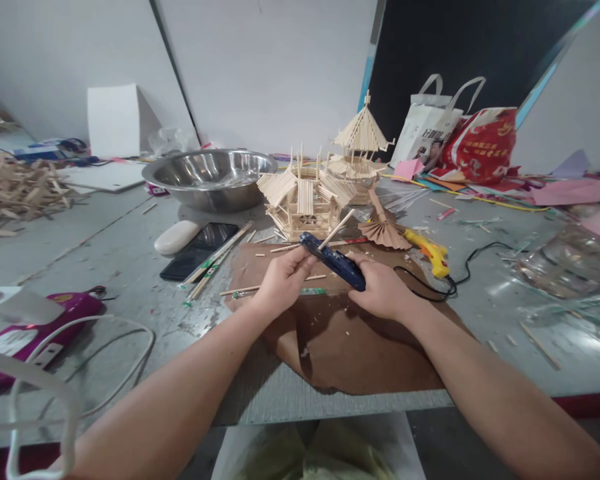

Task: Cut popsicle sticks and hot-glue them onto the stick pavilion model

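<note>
My right hand (380,285) is wrapped around a dark blue hand tool (341,265), held at a slant above a brown sheet (365,360) on the counter (480,333). My left hand (283,277) pinches a thin wooden stick (341,227), which slants up across the tool's left end. Just behind stands a stick-built model house (305,198), with a pointed-roof model (363,133) beyond it. A yellow glue gun (433,253) lies to my right; a black phone (200,252) and metal bowl (213,199) sit to my left.
</note>
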Action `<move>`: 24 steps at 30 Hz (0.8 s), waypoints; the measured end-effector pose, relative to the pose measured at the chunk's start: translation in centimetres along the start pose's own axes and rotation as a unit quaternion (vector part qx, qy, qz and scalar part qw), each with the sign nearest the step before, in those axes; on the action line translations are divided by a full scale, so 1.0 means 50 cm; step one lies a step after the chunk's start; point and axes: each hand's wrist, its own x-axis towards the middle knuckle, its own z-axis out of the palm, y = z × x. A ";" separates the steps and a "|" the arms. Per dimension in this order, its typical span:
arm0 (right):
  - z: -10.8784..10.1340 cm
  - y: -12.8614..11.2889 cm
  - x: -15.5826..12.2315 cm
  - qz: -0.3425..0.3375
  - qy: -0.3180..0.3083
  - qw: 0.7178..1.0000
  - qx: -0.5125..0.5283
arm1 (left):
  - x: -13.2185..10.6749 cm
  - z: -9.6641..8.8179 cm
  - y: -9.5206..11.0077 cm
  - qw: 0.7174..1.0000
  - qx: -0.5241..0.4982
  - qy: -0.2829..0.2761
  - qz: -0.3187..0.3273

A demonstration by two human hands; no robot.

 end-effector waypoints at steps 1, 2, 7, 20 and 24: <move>0.000 0.000 0.000 -0.004 -0.002 1.000 0.001 | 0.001 -0.002 -0.002 1.000 0.004 -0.003 0.003; -0.001 -0.001 -0.001 -0.008 -0.005 1.000 0.001 | 0.002 -0.004 -0.005 1.000 0.014 -0.005 0.008; -0.004 -0.003 -0.003 -0.014 -0.033 0.999 0.005 | 0.005 -0.011 -0.016 0.993 0.102 -0.007 0.055; -0.001 0.010 -0.001 -0.055 -0.023 0.998 0.038 | 0.005 -0.022 -0.002 0.986 -0.105 -0.126 -0.028; -0.005 0.006 0.000 -0.059 -0.023 0.998 0.030 | 0.005 -0.030 -0.002 0.964 -0.171 -0.188 -0.074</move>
